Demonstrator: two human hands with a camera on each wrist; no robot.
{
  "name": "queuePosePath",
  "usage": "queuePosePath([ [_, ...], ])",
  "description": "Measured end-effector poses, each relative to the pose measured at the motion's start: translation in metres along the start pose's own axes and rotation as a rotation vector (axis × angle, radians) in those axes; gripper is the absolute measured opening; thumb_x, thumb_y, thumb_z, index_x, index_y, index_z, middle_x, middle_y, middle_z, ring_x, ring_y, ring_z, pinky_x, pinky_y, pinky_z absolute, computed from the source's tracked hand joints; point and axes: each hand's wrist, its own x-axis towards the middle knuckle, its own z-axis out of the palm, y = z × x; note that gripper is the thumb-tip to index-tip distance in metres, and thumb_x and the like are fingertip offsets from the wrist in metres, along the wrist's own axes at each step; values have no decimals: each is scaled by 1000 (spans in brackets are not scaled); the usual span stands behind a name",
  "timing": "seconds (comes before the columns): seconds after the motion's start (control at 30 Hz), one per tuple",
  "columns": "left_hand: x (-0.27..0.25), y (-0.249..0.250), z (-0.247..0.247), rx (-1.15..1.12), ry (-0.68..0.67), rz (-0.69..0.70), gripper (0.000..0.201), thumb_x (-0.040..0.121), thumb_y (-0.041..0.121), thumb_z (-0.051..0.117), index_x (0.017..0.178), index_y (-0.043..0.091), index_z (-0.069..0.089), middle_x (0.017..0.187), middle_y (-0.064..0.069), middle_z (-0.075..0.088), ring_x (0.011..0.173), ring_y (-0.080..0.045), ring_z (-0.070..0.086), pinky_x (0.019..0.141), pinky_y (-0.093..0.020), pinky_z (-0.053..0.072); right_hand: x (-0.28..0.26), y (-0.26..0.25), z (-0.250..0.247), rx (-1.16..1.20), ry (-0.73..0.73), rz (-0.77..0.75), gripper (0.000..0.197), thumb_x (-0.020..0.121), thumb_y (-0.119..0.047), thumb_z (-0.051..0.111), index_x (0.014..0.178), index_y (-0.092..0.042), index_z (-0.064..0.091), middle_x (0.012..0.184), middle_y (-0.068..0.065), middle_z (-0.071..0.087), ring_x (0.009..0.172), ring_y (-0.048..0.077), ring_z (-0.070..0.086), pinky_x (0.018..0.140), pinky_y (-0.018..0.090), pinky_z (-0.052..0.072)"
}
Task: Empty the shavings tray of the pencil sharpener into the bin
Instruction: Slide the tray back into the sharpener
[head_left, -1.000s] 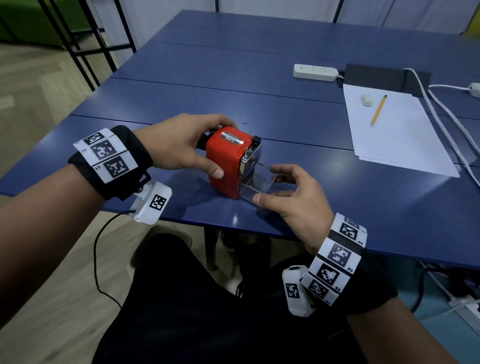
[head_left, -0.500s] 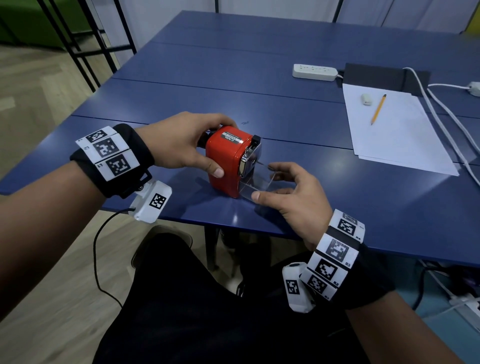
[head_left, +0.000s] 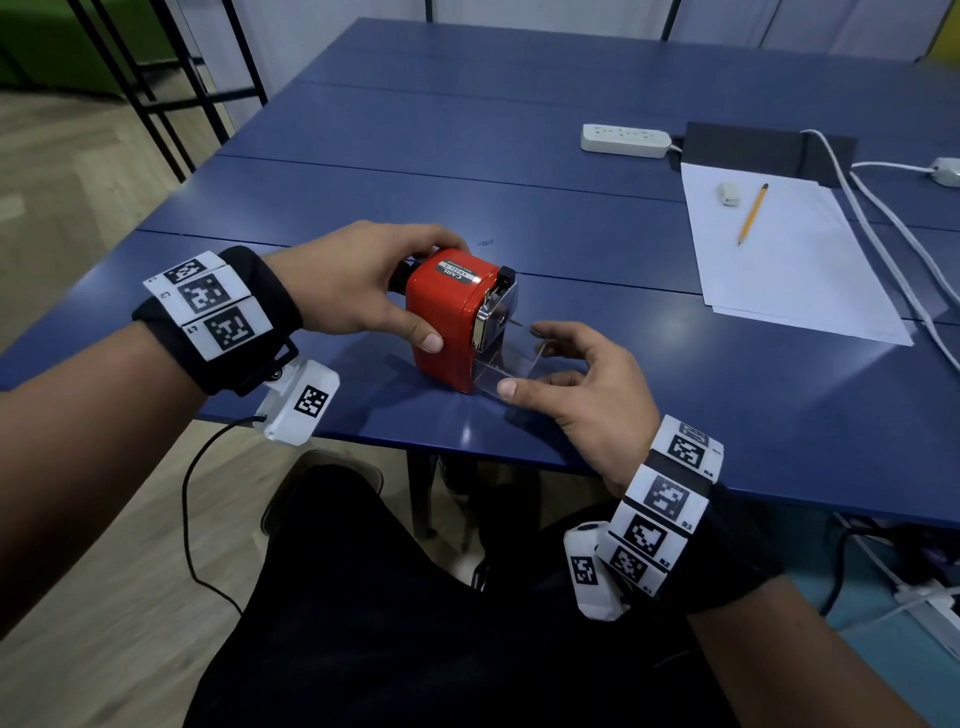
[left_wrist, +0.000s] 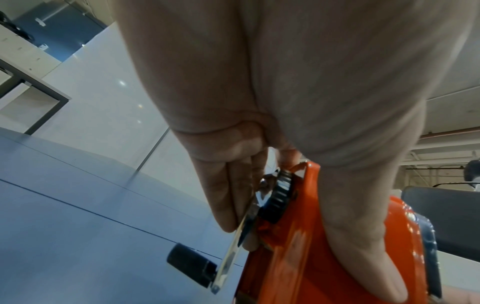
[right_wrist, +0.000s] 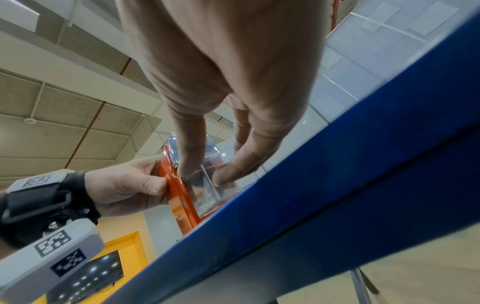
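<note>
Fingers and thumb of the left hand (head_left: 358, 283) clamp the red pencil sharpener (head_left: 447, 317) standing near the blue table's (head_left: 675, 395) front edge; the right hand (head_left: 582, 384) pinches its clear shavings tray (head_left: 511, 366), partly drawn out.

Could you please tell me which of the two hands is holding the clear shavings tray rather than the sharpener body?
The right hand pinches the clear tray; the left hand grips the red sharpener.
</note>
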Motion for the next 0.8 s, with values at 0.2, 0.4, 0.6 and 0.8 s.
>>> queuePosePath([
  [0.2, 1, -2, -1, 9, -12, -10, 96, 65, 55, 89, 148, 32, 48, 135, 11, 63, 121, -9, 62, 105, -30, 52, 1, -1, -1, -34, -2, -20, 71, 65, -27, 101, 130, -29, 71, 108, -18, 72, 79, 12, 78, 88, 43, 65],
  [0.4, 2, -1, 0, -7, 5, -7, 92, 66, 49, 91, 146, 33, 50, 129, 16, 65, 118, 1, 62, 104, -27, 51, 4, -1, -2, -111, 4, -57, 70, 66, -31, 100, 130, -31, 72, 105, -20, 72, 75, 6, 78, 79, 30, 62],
  [0.6, 1, -1, 0, -8, 2, -5, 91, 66, 51, 91, 145, 33, 51, 130, 15, 66, 120, -7, 64, 107, -36, 53, 4, -2, 0, -171, 26, -88, 69, 68, -33, 99, 131, -28, 72, 104, -21, 71, 74, 0, 75, 63, 8, 51],
  [0.8, -1, 2, 0, -18, 5, -12, 93, 64, 53, 89, 146, 33, 50, 132, 14, 65, 121, -8, 64, 108, -37, 53, 6, -6, 4, -201, 28, -102, 71, 70, -34, 98, 135, -27, 70, 101, -23, 70, 76, -1, 75, 64, 5, 50],
])
